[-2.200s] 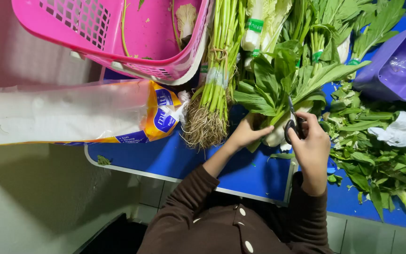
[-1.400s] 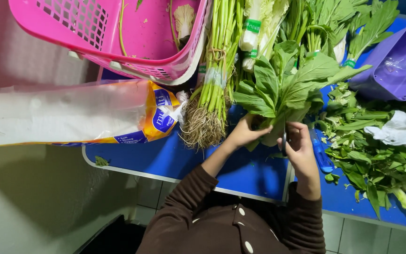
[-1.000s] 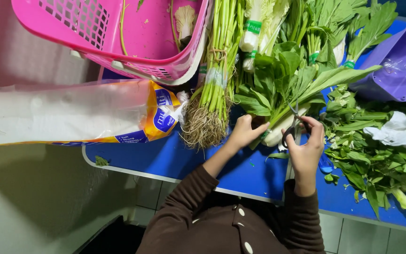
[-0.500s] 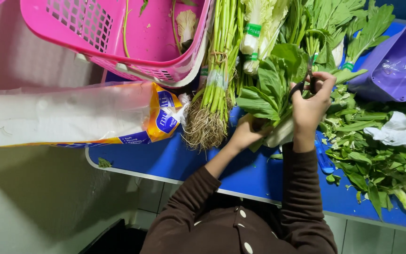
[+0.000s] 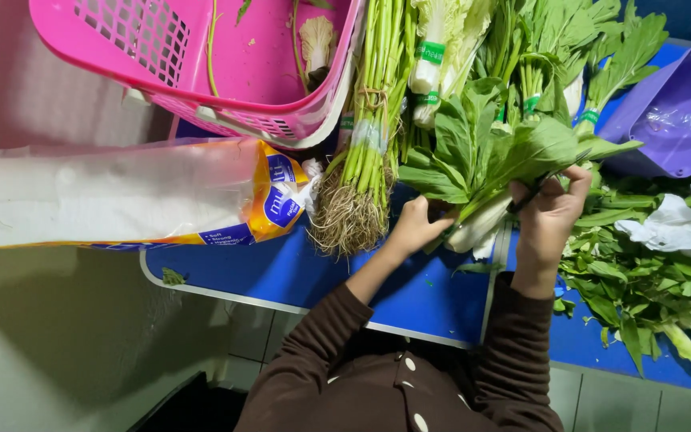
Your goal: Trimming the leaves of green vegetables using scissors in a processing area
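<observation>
Green leaf bunch point(image 5: 481, 152) hides left hand point(image 5: 413, 228) fingertips.

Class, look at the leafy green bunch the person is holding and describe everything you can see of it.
The leafy bunch has broad, dark green leaves fanning up and away from pale whitish stalks at its base. It lies tilted over the blue table, base toward the person. The left hand grips the base; the right hand touches the leaves, holding a thin dark tool. Other greens crowd behind it.
</observation>
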